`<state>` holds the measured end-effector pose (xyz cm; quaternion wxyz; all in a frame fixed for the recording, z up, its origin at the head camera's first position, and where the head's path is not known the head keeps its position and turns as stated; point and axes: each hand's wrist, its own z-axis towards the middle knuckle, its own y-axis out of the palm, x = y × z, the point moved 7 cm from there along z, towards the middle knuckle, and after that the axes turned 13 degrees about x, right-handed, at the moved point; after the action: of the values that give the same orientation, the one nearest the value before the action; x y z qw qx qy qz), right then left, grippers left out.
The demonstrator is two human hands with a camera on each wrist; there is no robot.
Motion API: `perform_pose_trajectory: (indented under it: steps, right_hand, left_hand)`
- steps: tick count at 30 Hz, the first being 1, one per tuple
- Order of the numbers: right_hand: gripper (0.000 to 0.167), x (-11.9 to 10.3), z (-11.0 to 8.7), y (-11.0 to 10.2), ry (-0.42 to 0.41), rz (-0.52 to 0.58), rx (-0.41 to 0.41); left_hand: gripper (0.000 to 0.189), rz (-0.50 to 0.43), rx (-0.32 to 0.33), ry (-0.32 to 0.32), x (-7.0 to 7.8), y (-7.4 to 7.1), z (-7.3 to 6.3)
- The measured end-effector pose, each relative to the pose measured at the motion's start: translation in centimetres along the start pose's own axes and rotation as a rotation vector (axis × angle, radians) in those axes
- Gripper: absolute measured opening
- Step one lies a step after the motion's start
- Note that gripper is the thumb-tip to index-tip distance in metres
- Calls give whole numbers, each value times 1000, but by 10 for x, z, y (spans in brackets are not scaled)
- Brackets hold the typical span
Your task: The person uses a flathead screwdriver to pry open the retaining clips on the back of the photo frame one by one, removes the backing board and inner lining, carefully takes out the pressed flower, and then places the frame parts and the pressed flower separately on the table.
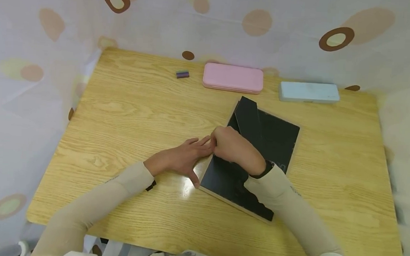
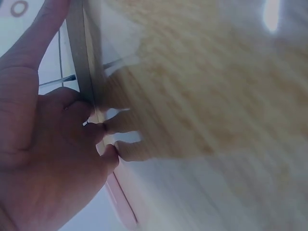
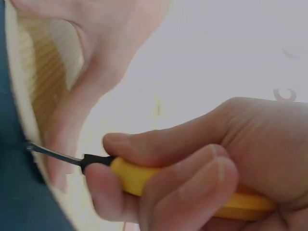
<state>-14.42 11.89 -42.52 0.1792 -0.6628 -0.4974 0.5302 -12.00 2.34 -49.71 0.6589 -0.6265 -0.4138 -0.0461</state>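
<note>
A picture frame [image 1: 275, 139] lies face down and aslant on the table, its black back upward and a folding stand flap [image 1: 248, 115] along it. My right hand [image 1: 238, 148] grips a yellow-and-black screwdriver [image 3: 137, 177] over the frame's left side. In the right wrist view, the metal tip meets the frame's back near its pale edge. My left hand [image 1: 185, 157] is spread beside that edge, thumb near the lower left corner and fingertips close to the right fist. The screwdriver is hidden by the right hand in the head view.
On the wooden table [image 1: 120, 110], a pink case [image 1: 233, 77] and a pale blue case [image 1: 309, 92] stand along the far edge. A small dark purple item [image 1: 182, 74] lies left of them. Patterned curtain [image 1: 215, 29] surrounds the back and sides.
</note>
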Motion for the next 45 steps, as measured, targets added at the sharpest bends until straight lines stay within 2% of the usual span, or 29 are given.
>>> perform_pose_trajectory:
  steps: [5,11,16,21,23,30,36,41,45]
  right_hand:
    - [11,-16,8,0,33,-29,-50]
    - [14,-31,17,3,24,-93,-32]
    - [17,-29,18,5,30,-153,-23]
    - [9,-6,8,-3,88,-57,-34]
    - [8,5,2,-7,100,-12,-24]
    - [15,32,-17,-7,94,68,2]
    - [16,56,-34,-2,68,153,80]
    - [18,78,-47,5,79,242,122]
    - [18,91,-57,11,77,299,147]
  left_hand:
    - [132,-14,22,25,-1,0,0]
    - [121,-23,35,17,-1,-2,-1]
    - [124,-50,34,22,1,-1,-2]
    - [133,-67,32,17,-1,0,0]
    - [137,-45,26,13,-2,0,1]
    - [139,32,32,14,-3,0,-2]
    - [138,63,52,33,-1,-1,1]
    - [136,171,31,55,-3,-7,4]
    - [132,317,42,154,-2,-16,10]
